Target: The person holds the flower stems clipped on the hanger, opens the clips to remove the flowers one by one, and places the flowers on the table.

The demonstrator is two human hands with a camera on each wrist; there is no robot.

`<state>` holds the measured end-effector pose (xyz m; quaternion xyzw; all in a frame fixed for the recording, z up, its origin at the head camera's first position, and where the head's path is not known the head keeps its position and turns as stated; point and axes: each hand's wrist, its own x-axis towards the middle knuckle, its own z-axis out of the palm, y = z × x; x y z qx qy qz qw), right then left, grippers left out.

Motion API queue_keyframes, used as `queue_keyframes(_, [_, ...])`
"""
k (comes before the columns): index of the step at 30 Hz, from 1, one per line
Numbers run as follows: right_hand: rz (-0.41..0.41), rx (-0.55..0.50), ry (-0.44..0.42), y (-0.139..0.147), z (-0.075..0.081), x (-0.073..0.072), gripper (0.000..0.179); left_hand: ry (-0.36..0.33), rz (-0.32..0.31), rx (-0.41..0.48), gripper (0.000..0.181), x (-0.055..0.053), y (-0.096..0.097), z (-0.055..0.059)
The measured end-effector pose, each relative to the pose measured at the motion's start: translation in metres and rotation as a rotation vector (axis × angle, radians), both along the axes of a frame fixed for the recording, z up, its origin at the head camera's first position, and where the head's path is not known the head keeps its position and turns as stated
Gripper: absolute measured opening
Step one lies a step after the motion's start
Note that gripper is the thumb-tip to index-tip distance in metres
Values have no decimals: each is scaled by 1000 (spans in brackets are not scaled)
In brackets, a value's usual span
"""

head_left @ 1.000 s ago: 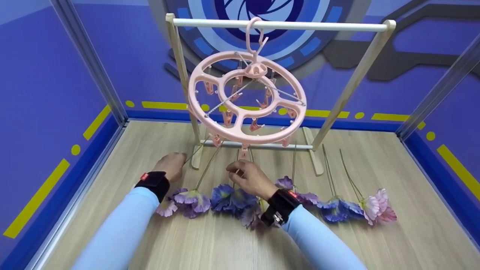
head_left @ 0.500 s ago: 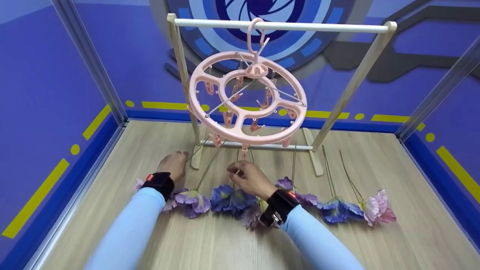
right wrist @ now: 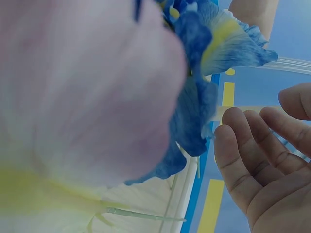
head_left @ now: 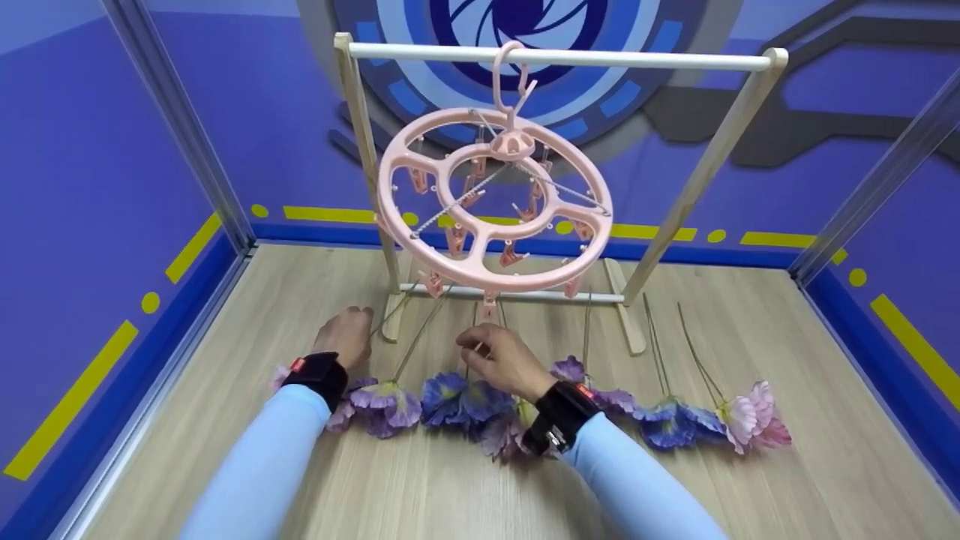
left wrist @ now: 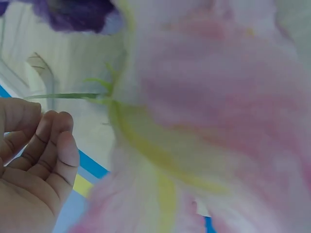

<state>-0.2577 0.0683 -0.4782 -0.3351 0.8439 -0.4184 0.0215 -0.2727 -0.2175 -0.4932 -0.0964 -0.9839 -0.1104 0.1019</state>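
My left hand [head_left: 345, 337] pinches the thin stem of a pink artificial flower [left wrist: 209, 87] at the left end of the flower row. The stem [left wrist: 73, 95] passes by my thumb and index finger in the left wrist view. In the head view, my wrist covers most of that bloom. My right hand [head_left: 506, 360] hovers over the middle of the row, fingers loosely bent and thumb apart, near a blue-purple flower [head_left: 457, 397]. A pink clothespin [head_left: 489, 307] hangs just beyond its fingertips. In the right wrist view, a pale pink bloom [right wrist: 87, 97] and a blue flower [right wrist: 194, 107] sit beside the fingers.
A round pink clip hanger [head_left: 495, 277] hangs from the white bar [head_left: 637, 58] of a wooden stand. More artificial flowers, blue [head_left: 667, 427] and pink [head_left: 757, 416], lie on the table to the right. Blue panels [head_left: 75, 187] enclose the table.
My left forearm has shifted slightly right, and the pink flower's petals now show left of the wrist. My right hand has stayed nearly still.
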Motion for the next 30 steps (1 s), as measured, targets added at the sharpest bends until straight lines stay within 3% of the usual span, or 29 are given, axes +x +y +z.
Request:
queue_keyframes(5, [-2, -22, 17, 2, -2, -1, 20, 24, -2, 73, 9, 5, 9, 5])
queue_keyframes(15, [-24, -31, 28, 10, 2, 1, 21, 173, -71, 302, 20, 17, 35, 18])
queue_keyframes(24, [-55, -46, 59, 22, 6, -2, 20, 140, -78, 397, 27, 26, 56, 29])
queue_keyframes(30, [-79, -73, 35, 33, 8, -3, 20, 198, -97, 451, 26, 34, 72, 35])
